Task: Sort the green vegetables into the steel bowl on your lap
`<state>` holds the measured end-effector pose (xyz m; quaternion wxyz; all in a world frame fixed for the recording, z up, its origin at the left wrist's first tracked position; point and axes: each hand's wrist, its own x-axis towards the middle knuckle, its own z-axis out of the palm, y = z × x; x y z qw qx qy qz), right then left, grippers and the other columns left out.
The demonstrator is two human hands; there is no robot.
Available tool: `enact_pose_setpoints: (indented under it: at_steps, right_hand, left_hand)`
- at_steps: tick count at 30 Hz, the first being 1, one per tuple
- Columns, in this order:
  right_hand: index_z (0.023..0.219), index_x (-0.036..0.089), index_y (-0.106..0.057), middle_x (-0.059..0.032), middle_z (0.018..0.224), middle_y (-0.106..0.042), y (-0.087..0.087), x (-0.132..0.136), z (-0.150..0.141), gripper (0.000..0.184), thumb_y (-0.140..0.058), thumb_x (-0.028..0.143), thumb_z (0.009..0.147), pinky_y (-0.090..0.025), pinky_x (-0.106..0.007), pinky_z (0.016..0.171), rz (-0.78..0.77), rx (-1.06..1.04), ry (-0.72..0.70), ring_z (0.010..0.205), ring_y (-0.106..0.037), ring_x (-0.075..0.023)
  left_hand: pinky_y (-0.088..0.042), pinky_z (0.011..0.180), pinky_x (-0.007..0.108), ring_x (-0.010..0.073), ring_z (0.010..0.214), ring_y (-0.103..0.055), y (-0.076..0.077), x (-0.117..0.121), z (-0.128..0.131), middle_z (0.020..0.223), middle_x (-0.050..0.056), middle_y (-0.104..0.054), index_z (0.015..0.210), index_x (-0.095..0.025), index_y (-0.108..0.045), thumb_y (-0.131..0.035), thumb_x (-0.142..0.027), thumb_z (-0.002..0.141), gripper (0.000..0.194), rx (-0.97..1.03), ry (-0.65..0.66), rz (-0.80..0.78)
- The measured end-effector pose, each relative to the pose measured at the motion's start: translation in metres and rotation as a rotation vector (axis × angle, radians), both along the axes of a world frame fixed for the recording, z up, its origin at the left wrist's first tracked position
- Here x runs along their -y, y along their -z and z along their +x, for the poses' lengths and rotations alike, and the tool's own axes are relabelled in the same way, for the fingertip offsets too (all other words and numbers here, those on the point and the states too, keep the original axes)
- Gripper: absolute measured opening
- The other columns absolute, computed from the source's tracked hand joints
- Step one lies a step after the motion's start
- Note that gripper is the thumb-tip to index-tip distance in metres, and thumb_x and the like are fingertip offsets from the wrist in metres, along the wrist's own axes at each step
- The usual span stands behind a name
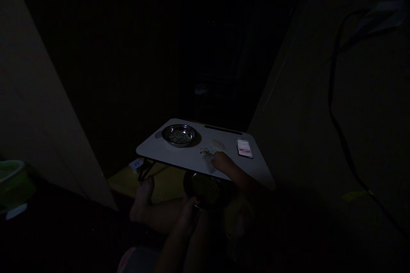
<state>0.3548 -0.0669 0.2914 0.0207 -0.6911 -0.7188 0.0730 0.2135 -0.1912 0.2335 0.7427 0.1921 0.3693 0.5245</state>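
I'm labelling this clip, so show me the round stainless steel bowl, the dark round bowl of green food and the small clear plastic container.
Round stainless steel bowl (pixel 179 145): head view, front rim.
Dark round bowl of green food (pixel 187 183): head view, left rim.
Small clear plastic container (pixel 209 165): head view, middle of its visible side.

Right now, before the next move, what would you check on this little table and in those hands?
1. Left hand gripping the dark bowl by its rim: ok.
2. Right hand holding the clear piece: cannot tell, it may only touch it.
3. Loose seeds kept in a bowl: not ok, some lie on the table.
4. Steel bowl resting flat, back from the table's edge: ok.
5. Phone lying apart from the seeds: ok.
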Motion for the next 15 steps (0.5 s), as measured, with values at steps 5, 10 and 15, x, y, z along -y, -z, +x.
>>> enact_pose_setpoints:
  at_steps: [5,10,15]
  right_hand:
    - [0.093,0.011,-0.058,-0.0143,0.095,-0.06,0.006,-0.001,0.013,0.029,-0.046,0.03,0.074,-0.037,-0.021,0.061,-0.034,0.021,-0.003,0.084,-0.057,-0.0185]
    - [0.091,0.01,-0.059,-0.0144,0.095,-0.06,0.006,0.002,0.022,0.03,-0.046,0.032,0.075,-0.037,-0.021,0.063,-0.02,0.025,-0.042,0.084,-0.057,-0.0177]
    - [0.091,0.01,-0.059,-0.0142,0.092,-0.061,0.006,0.0,0.019,0.03,-0.046,0.032,0.075,-0.037,-0.02,0.059,-0.041,0.022,-0.067,0.083,-0.057,-0.0184]
  left_hand:
    - [-0.042,0.057,0.02,0.0121,0.069,-0.053,0.005,-0.002,0.002,0.068,0.002,-0.055,0.077,-0.016,-0.051,-0.042,-0.004,0.051,0.03,0.008,-0.023,-0.009]
    - [-0.042,0.057,0.02,0.0124,0.07,-0.053,0.006,-0.002,0.002,0.072,0.002,-0.055,0.076,-0.016,-0.05,-0.043,-0.004,0.051,0.029,0.004,-0.033,-0.004]
    - [-0.042,0.058,0.021,0.0127,0.071,-0.053,0.004,-0.002,0.002,0.073,0.002,-0.055,0.076,-0.017,-0.051,-0.043,-0.004,0.051,0.029,0.0,-0.03,-0.006]
